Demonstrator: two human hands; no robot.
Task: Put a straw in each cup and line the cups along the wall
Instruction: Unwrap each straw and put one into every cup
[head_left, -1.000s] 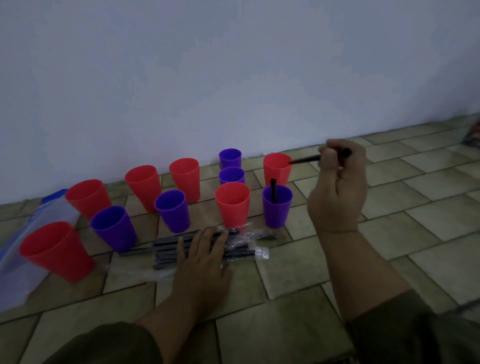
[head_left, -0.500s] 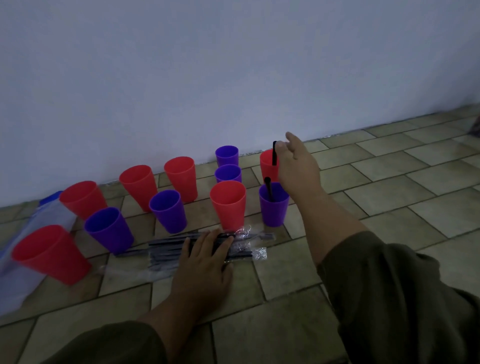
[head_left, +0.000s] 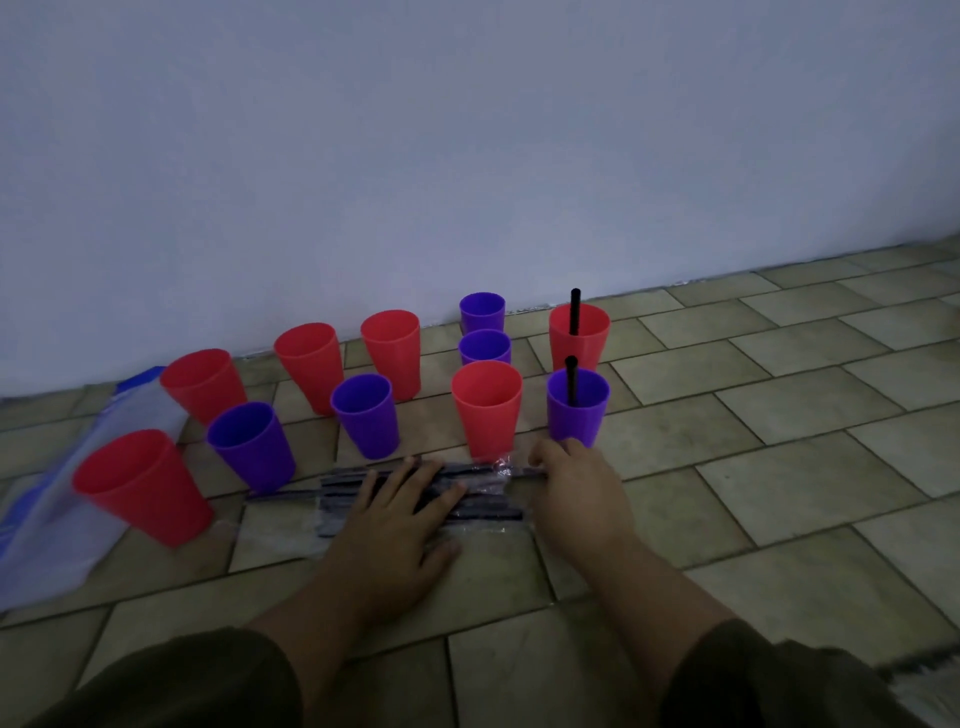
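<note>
R hand (head_left: 576, 488) dropped from red cup (head_left: 579, 338) to straw pack (head_left: 483, 480), fingers (head_left: 550, 458) pinching it; L hand (head_left: 400, 514) flat, spread.

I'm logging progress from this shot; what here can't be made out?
Head view only.
Grip of the right hand on the straw pack: the hand's back hides its fingertips; pinching or not is unclear.
Straw count: the left hand covers the pack; dim, blurred.
The plastic bag: cut off by the left edge.
The middle purple cup: base hidden behind the red cup.
</note>
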